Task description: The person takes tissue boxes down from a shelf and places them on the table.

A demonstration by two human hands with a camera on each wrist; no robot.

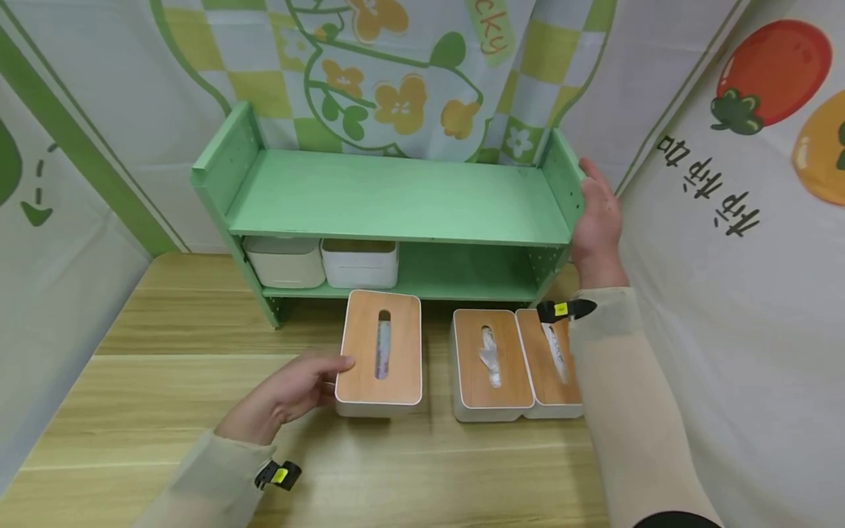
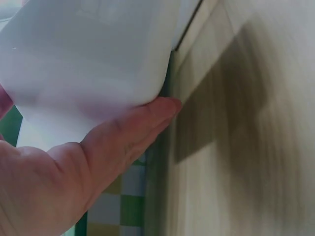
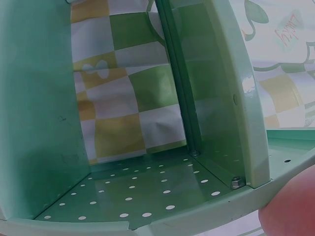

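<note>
My left hand (image 1: pixel 297 392) holds a white tissue box (image 1: pixel 404 359) with a wood-look lid by its left side, the thumb at the lid's edge. In the left wrist view the fingers (image 2: pixel 142 120) lie under the white box body (image 2: pixel 93 54), which is raised off the table. A strip of pale, printed material shows in the lid's slot. My right hand (image 1: pixel 597 227) rests against the outer right side of a green metal shelf (image 1: pixel 396 194), fingers pointing up. The right wrist view shows the shelf's perforated side panel (image 3: pixel 152 187) and part of that hand at its edge.
Two more wood-lidded tissue boxes (image 1: pixel 465 403) stand side by side on the wooden table (image 1: pixel 198 367), tissue poking from their slots; my right forearm partly covers one. Two white boxes (image 1: pixel 359 275) sit on the left of the lower shelf. Printed cloth (image 1: pixel 713 279) hangs around.
</note>
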